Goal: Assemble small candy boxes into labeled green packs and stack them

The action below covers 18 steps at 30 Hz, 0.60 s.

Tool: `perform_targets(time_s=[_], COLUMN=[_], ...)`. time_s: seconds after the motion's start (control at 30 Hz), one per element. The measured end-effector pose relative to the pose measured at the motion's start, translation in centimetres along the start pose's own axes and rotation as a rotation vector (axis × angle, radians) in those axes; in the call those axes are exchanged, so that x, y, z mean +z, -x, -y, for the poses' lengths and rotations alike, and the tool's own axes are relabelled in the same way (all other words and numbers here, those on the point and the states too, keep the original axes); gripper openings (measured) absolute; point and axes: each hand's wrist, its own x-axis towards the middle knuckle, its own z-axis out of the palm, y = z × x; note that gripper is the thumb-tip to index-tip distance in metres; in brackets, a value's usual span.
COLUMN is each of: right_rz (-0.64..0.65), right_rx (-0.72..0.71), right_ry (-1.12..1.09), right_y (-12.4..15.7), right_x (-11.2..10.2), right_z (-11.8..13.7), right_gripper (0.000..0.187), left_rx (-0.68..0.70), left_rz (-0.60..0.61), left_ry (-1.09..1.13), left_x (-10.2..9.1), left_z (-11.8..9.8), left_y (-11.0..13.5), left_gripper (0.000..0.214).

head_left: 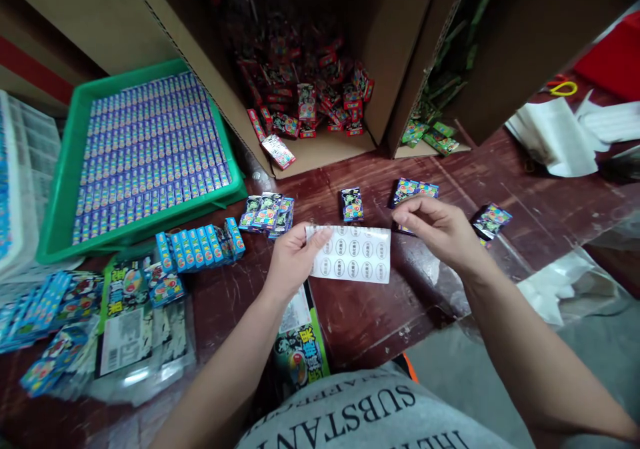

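The sticker sheet (353, 255) is held just above the table (360, 315) at the middle of the frame, a white rectangle lying nearly flat, printed with rows of small round labels whose lettering is too small to read. The left hand (293, 259) pinches its left edge, thumb on top and fingers underneath. The right hand (440, 229) sits at the upper right corner with thumb and forefinger pressed together; whether they grip the corner itself or one peeled label cannot be told. The sheet looks thin and limp and is held only at its ends, so in my judgement a pull from the right could buckle or crease it. A label lifted at a slant could also fold onto itself or stick to a fingertip. The left thumb covers part of the first column, which could smudge or lift a label there. Just above the sheet a single small box (351, 203) stands alone, with another pair (414, 190) behind the right hand, one more (491, 221) to the right, and a loose cluster (267, 213) above the left hand. All are close enough that a sweeping wrist might knock them over. Further left a row of blue boxes (200, 245) lies before a green tray (60, 189) packed with the same. An open cardboard carton (320, 152) at the top centre holds a heap of red packs.
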Motion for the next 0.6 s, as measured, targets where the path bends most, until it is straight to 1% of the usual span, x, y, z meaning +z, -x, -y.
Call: perform_targets(time_s=[0.03,0.07,0.13,0.17,0.2,0.27,0.33,0.4,0.5,0.53,0.6], right_rz=[0.007,0.054,0.204,0.255,0.27,0.213,0.152,0.144,0.153,0.15,0.142], right_rx=[0.048,0.106,0.213,0.246,0.258,0.225,0.169,0.148,0.176,0.163,0.072], right_ry=[-0.023,-0.051,-0.113,-0.141,-0.158,-0.154,-0.121,-0.082,0.01,0.044,0.104], right_y=[-0.1,-0.2,-0.2,-0.2,-0.2,-0.1,-0.2,-0.3,-0.6,-0.7,-1.0], right_x=[-0.1,0.0,0.2,0.5,0.7,1.2,1.5,1.6,1.3,1.0,0.5], right_z=[-0.1,-0.1,0.0,0.1,0.1,0.2,0.0,-0.4,-0.9,-0.9,-1.0], right_gripper=[0.022,0.025,0.031,0.032,0.032,0.032,0.031,0.032,0.042,0.043,0.036], left_rx=[0.022,0.052,0.116,0.142,0.157,0.147,0.105,0.061,0.021,0.011,-0.004], left_rz=[0.001,0.001,-0.005,-0.008,-0.007,0.01,0.028,0.029,0.015,0.014,0.016], left_ry=[-0.005,-0.016,-0.058,-0.081,-0.097,-0.096,-0.07,-0.044,-0.012,-0.004,0.0], left_x=[-0.1,-0.1,-0.3,-0.3,-0.4,-0.2,0.0,0.4,0.6,0.7,0.6], left_z=[0.0,0.1,0.1,0.1,0.1,0.1,0.1,0.0,-0.2,-0.3,-0.2], left_y=[0.0,0.0,0.0,0.0,-0.1,-0.1,-0.3,-0.5,-1.0,-1.1,-1.5], left_gripper=[0.034,0.032,0.028,0.026,0.024,0.024,0.028,0.03,0.029,0.029,0.03])
